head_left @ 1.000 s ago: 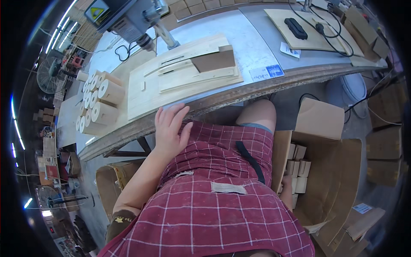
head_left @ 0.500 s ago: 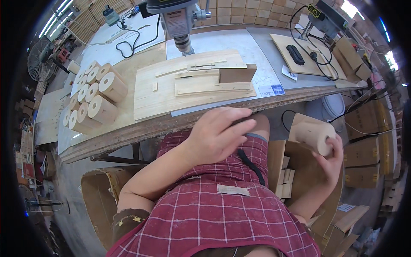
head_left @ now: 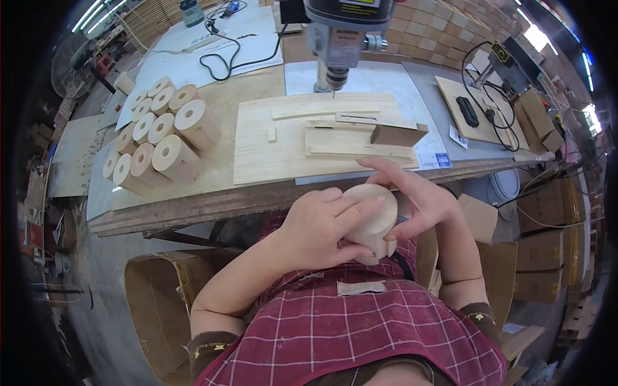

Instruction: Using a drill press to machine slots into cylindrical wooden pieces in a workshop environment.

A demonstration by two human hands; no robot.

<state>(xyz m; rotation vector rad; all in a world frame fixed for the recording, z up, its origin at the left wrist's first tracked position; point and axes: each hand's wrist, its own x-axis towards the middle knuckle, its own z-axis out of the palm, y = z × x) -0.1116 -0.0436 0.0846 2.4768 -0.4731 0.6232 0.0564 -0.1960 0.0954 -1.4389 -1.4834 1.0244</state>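
Note:
Over my lap, in front of the bench edge, a pale wooden cylinder sits between my two hands, tilted with a round end face up. My left hand is closed on its left side, one finger lying across the end face. The thumb of my right hand presses the right side, while its fingers curve behind and reach out past the top. Beyond them on the bench, a plywood board carries thin strips and a brown block. A drill press with a thin bit hangs over the board's far edge.
Several wooden cylinders with centre holes stand grouped on the bench's left. Open cardboard boxes flank my lap, one at left, one at right. A second machine with cables stands at the far right. A white bucket is below.
My right hand has brought the cylinder from above the right-hand box to my lap and tipped its end upward. My left hand, empty before, now grips it too. The view has shifted.

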